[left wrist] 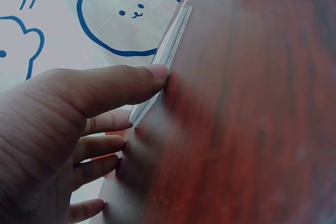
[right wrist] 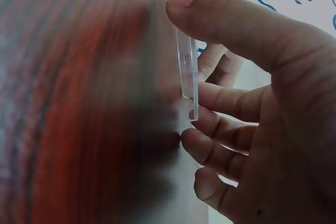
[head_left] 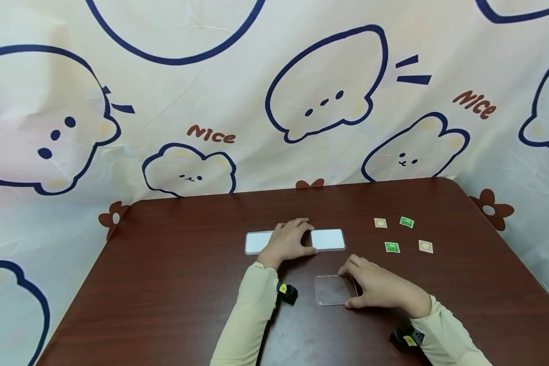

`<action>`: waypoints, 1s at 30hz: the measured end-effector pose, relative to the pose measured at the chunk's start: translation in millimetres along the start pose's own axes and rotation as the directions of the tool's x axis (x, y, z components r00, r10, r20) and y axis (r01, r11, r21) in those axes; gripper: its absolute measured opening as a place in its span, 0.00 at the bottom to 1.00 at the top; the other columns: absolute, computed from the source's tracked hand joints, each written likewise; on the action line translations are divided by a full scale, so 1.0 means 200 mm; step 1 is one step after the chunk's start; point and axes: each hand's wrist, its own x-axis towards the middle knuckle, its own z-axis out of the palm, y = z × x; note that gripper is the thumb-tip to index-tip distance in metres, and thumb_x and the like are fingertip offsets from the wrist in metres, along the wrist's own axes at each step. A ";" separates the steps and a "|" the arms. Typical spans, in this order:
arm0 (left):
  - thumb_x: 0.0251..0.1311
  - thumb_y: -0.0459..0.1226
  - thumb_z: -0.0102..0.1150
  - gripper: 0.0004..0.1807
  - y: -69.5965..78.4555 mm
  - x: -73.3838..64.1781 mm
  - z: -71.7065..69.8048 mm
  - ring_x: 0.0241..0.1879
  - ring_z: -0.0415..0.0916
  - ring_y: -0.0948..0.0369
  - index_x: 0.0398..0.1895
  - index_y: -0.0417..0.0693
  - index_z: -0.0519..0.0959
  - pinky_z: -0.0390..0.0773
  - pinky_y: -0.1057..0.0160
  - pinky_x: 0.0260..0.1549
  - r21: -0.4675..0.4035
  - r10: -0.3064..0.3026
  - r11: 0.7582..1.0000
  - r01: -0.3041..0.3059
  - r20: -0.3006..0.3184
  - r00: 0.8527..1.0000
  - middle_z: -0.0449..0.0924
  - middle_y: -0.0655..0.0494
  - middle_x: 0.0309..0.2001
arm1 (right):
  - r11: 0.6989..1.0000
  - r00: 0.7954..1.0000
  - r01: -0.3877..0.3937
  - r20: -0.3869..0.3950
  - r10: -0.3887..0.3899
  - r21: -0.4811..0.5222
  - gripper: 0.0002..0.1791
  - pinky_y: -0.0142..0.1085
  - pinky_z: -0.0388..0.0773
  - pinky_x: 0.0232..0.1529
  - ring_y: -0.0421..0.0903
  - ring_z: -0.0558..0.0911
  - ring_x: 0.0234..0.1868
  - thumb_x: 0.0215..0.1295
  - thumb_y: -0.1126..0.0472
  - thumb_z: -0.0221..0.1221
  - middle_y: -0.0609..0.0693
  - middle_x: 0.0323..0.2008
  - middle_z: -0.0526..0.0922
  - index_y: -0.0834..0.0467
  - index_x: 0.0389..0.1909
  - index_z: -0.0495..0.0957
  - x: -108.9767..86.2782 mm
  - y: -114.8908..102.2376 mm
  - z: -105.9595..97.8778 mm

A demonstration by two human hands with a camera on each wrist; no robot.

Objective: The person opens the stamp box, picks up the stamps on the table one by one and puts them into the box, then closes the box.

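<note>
My right hand (head_left: 380,285) holds a clear, shallow plastic case (head_left: 329,291) by its right end, thumb on the near edge and fingers at the far one. In the right wrist view the thin clear case (right wrist: 188,72) lies between thumb and fingers. My left hand (head_left: 287,242) spans the left end of a flat white rectangle with a clear rim (head_left: 328,239), thumb (left wrist: 152,76) at its near edge. A second white rectangle (head_left: 256,243) lies left of that hand, partly hidden behind it.
Several small square cards lie at the right: green ones (head_left: 406,222) (head_left: 392,247) and beige ones (head_left: 380,223) (head_left: 425,246). The dark brown table (head_left: 174,284) meets a patterned cloth (head_left: 256,162) at its back and sides.
</note>
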 end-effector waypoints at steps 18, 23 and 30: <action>0.56 0.59 0.62 0.34 -0.01 0.00 0.00 0.71 0.61 0.56 0.65 0.59 0.71 0.61 0.48 0.66 -0.010 -0.011 1.000 0.011 0.015 1.000 0.60 0.57 0.73 | 1.000 1.000 -0.005 -0.016 0.005 -0.029 0.32 0.42 0.73 0.45 0.40 0.70 0.45 0.47 0.46 0.72 0.43 0.45 0.69 0.55 0.51 0.73 -0.01 -0.02 0.02; 0.55 0.59 0.62 0.35 0.00 0.00 0.00 0.71 0.60 0.56 0.65 0.59 0.71 0.61 0.48 0.66 -0.019 -0.016 1.000 0.016 0.019 1.000 0.60 0.57 0.73 | 1.000 1.000 -0.002 -0.015 0.002 -0.029 0.34 0.42 0.73 0.46 0.41 0.71 0.46 0.46 0.45 0.72 0.44 0.46 0.69 0.55 0.53 0.73 -0.02 -0.01 0.02; 0.55 0.58 0.62 0.35 0.00 -0.01 -0.01 0.71 0.60 0.56 0.65 0.58 0.71 0.61 0.48 0.66 -0.026 -0.017 1.000 0.017 0.015 1.000 0.60 0.57 0.73 | 1.000 1.000 0.007 -0.019 -0.008 -0.021 0.38 0.42 0.73 0.46 0.44 0.71 0.48 0.50 0.41 0.70 0.46 0.49 0.70 0.58 0.58 0.71 -0.03 -0.01 0.00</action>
